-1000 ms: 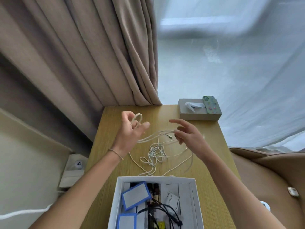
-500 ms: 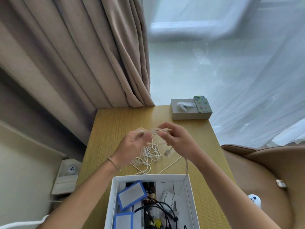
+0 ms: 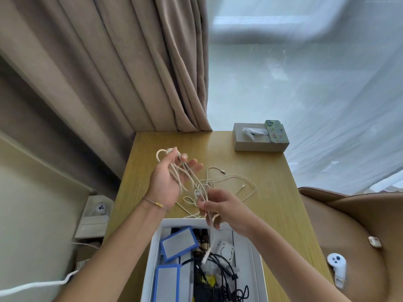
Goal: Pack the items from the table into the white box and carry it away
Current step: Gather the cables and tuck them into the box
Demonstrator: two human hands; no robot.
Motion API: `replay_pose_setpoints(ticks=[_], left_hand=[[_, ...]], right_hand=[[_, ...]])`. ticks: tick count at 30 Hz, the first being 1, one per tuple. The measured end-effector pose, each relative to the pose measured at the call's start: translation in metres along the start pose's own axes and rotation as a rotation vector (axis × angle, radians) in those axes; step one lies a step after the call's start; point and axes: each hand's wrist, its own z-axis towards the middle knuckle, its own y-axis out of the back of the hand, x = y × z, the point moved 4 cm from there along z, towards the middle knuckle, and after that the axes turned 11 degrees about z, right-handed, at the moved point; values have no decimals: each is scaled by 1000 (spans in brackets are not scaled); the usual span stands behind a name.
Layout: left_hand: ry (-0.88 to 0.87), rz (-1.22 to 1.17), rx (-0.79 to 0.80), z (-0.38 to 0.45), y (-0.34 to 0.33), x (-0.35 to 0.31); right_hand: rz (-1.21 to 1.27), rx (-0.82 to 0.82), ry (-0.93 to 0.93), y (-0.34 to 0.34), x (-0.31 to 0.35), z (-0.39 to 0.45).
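A tangle of white cables (image 3: 220,182) lies on the wooden table (image 3: 272,192) and runs up into both hands. My left hand (image 3: 168,182) is raised palm up, with loops of cable wound over its fingers and held by the thumb. My right hand (image 3: 216,208) pinches several strands lower down, just above the far rim of the white box (image 3: 258,258). One cable end with a plug hangs from it into the box. The box holds two blue-framed cards (image 3: 178,241), black cables and a small white part.
A grey tissue box (image 3: 257,141) with a phone (image 3: 275,130) on it stands at the table's far right corner. Curtains hang behind. A brown seat (image 3: 359,225) on the right carries a white controller (image 3: 337,265). A white camera (image 3: 100,207) sits low on the left.
My hands were close together over the tangle; now the left hand has lifted up and back with loops, and the right has drawn strands down toward the box.
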Motion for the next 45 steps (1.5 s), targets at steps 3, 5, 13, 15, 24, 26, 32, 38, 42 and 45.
replay_pose_setpoints(ticks=[3, 5, 13, 15, 24, 26, 32, 38, 42, 45], left_hand=[[-57, 231, -37, 0, 16, -2], [-130, 478, -51, -2, 23, -1], [-209, 925, 6, -10, 37, 18], [-121, 959, 30, -16, 37, 35], [106, 869, 365, -61, 27, 97], [116, 861, 374, -66, 26, 105], [223, 1192, 308, -74, 37, 127], [43, 1881, 402, -84, 48, 165], [-51, 2046, 399, -91, 54, 186], [-103, 2027, 358, -97, 57, 194]], right_hand=[[113, -10, -159, 4, -11, -5], [93, -32, -225, 7, -15, -10], [-105, -128, -148, 28, -6, -26], [-69, -146, -70, 26, 0, -26], [-110, -332, 121, 18, -11, -26], [-122, -342, 102, 15, -18, -28], [-271, -345, 34, 21, -34, -31], [-285, -393, 2, 42, -53, -38], [-280, -414, -37, 51, -64, -44], [-273, -433, -49, 56, -70, -48]])
